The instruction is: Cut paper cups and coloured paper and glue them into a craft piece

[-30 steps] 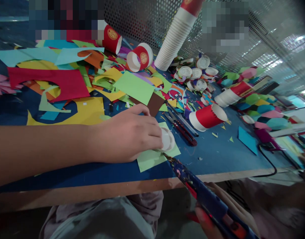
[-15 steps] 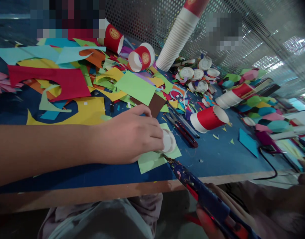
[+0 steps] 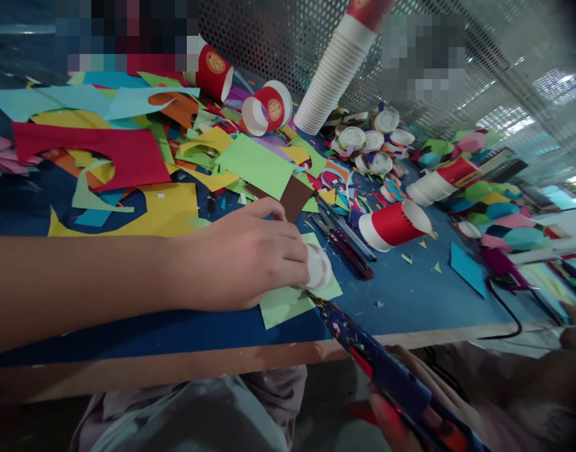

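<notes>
My left hand lies on the blue table with its fingers closed on a small white paper-cup base. The base rests on a light green paper piece. My right hand, low at the bottom right and below the table edge, grips a blue glue gun. The gun's nozzle points up to the green paper right beside the cup base.
Scissors lie just right of the cup base, then a red paper cup on its side. Coloured paper scraps cover the left and back. A tall stack of cups leans on the mesh wall. A black cable runs at the right.
</notes>
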A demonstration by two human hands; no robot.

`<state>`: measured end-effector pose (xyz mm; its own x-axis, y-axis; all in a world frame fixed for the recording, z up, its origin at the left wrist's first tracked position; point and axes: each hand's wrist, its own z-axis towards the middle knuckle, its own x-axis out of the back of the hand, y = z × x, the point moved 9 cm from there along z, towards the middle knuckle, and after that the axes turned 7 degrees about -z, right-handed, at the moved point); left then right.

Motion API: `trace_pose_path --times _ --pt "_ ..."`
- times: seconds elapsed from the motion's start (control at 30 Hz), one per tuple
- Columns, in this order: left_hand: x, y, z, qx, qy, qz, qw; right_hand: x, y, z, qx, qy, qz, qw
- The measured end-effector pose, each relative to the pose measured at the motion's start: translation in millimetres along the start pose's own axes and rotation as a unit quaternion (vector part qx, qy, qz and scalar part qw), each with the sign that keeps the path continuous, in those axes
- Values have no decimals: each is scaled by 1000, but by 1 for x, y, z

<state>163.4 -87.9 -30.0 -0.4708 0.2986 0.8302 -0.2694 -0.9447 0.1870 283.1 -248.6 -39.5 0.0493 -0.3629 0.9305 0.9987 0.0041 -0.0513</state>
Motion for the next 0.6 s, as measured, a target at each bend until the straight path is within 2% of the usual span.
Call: trace_pose_path --times 0.27,0.6 --pt "-1 0 0 -1 -1 3 1000 -1 -6 1 15 8 -8 1000" --pt "-1 -1 0 -3 5 -5 1000 1 -12 11 28 -16 21 999"
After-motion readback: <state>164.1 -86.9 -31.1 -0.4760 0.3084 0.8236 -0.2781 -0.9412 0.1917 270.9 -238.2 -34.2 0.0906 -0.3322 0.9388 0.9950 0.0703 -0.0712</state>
